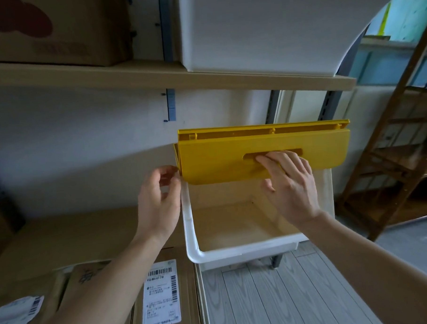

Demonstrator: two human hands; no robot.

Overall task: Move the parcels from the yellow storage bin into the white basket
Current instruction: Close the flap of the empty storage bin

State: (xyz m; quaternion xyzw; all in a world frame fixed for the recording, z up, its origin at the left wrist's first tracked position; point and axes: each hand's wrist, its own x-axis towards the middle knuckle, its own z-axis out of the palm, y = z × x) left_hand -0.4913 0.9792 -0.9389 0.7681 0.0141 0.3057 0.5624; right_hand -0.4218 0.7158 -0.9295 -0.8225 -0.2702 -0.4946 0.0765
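The storage bin (236, 255) has a white body and a yellow flap lid (219, 161), and it stands under a shelf. The lid is swung up, and the part of the inside that shows holds no parcel. My right hand (291, 183) grips the lid, with its fingers in the handle slot and the thumb below the lid's lower edge. My left hand (158, 201) hovers at the lid's left corner, fingers curled apart and holding nothing. A cardboard parcel (188, 285) with a printed label lies at the lower left. A white mailer bag (16, 315) lies further left.
A wooden shelf board (155, 76) runs above the bin. It carries a large white container (263, 32) and a brown carton (55, 29). A wooden ladder rack (390, 154) leans at the right. Grey plank flooring (274, 301) lies below the bin.
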